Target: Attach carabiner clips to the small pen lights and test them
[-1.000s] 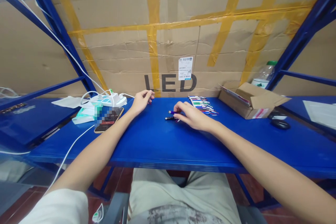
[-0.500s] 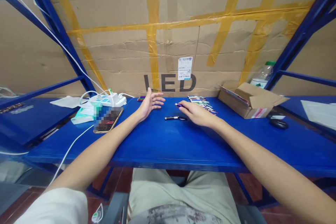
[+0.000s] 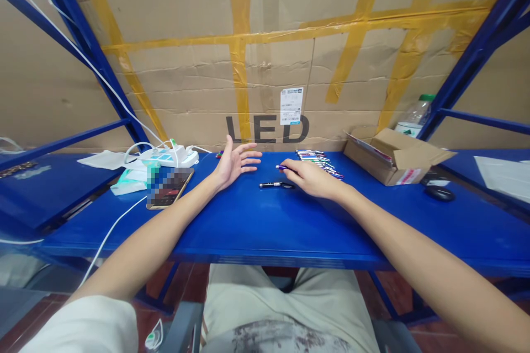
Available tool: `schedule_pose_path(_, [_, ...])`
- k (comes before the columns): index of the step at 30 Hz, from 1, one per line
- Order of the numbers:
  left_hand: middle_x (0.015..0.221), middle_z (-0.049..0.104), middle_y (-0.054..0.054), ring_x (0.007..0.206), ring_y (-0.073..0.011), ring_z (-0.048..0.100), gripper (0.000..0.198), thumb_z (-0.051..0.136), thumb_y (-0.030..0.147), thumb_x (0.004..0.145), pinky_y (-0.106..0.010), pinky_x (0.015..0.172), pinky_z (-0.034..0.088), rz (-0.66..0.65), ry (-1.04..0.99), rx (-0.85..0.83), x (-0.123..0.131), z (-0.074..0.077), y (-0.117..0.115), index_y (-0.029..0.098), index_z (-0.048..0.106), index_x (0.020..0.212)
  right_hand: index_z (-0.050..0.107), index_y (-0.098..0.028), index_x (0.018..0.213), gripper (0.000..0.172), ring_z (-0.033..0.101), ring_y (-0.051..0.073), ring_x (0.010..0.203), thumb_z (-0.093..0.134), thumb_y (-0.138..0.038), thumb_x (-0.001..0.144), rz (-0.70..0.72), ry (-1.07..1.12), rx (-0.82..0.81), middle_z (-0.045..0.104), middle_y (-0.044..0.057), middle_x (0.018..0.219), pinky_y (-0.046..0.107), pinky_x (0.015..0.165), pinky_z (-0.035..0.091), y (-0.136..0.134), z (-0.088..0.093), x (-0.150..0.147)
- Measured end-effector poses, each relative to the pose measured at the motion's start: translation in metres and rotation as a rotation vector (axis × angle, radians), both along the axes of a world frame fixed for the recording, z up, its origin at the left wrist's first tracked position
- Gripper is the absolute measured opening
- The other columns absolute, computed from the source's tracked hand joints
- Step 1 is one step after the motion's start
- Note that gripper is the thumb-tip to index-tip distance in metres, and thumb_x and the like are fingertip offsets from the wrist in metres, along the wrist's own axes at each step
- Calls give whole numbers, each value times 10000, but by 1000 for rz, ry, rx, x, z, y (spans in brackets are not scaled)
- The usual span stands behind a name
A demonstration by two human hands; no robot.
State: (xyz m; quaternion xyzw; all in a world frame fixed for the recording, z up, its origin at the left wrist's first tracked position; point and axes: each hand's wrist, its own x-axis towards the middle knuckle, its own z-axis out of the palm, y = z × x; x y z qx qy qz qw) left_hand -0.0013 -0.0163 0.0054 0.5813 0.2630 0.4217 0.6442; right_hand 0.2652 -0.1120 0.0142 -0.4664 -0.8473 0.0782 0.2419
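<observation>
My left hand [image 3: 236, 164] is raised over the blue table, palm turned inward, fingers spread and holding nothing. Between the fingertips of my right hand [image 3: 306, 176] is a slim blue pen-shaped thing [image 3: 281, 167] with a metallic tip; most of its length is hidden by the fingers. Just below it on the table lies a black pen-shaped thing [image 3: 271, 185] with a silver end and a black clip or loop. Behind my right hand, a row of several colourful pen-shaped things [image 3: 312, 158] lies side by side. Small red and green pieces [image 3: 219, 154] are partly covered by my left hand.
To the right stand an open cardboard box [image 3: 393, 160], a black computer mouse [image 3: 439, 193] and a bottle with a green cap [image 3: 416, 113]. On the left are a phone [image 3: 176, 187], a white power strip [image 3: 174, 155] and cables. A tall cardboard sheet [image 3: 186, 83] closes off the back.
My left hand has shifted slightly left and opened its palm a little more toward the camera. The right hand keeps its hold on the blue pen-shaped thing, almost still.
</observation>
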Motion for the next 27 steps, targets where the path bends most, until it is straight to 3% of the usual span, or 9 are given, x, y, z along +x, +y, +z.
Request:
schedule_pose_path(8, [1343, 752, -205, 1177, -340, 728, 1006, 195, 933, 982, -414, 906, 610, -11, 1, -9, -1, 1, 0, 164, 668, 1426, 721, -203, 1187, 280, 761, 279, 1049, 469, -304, 1120, -25, -32, -19, 817, 118, 1182, 369, 914, 522, 0, -1, -2])
schedule_pose_path(14, [1330, 758, -203, 1130, -324, 744, 1001, 189, 925, 989, -399, 886, 610, -10, 1, -23, -1, 1, 0, 164, 676, 1420, 718, -216, 1210, 291, 762, 278, 1075, 456, -313, 1128, 9, -27, 1, 816, 113, 1213, 376, 940, 533, 2, -3, -1])
schedule_pose_path(27, [1332, 759, -206, 1184, -344, 734, 996, 194, 923, 990, -418, 904, 617, -42, -1, -14, -2, -1, 2, 168, 681, 1418, 703, -206, 1252, 293, 764, 293, 1123, 454, -306, 1134, -64, -19, -6, 804, 137, 1279, 395, 970, 539, -1, -1, -2])
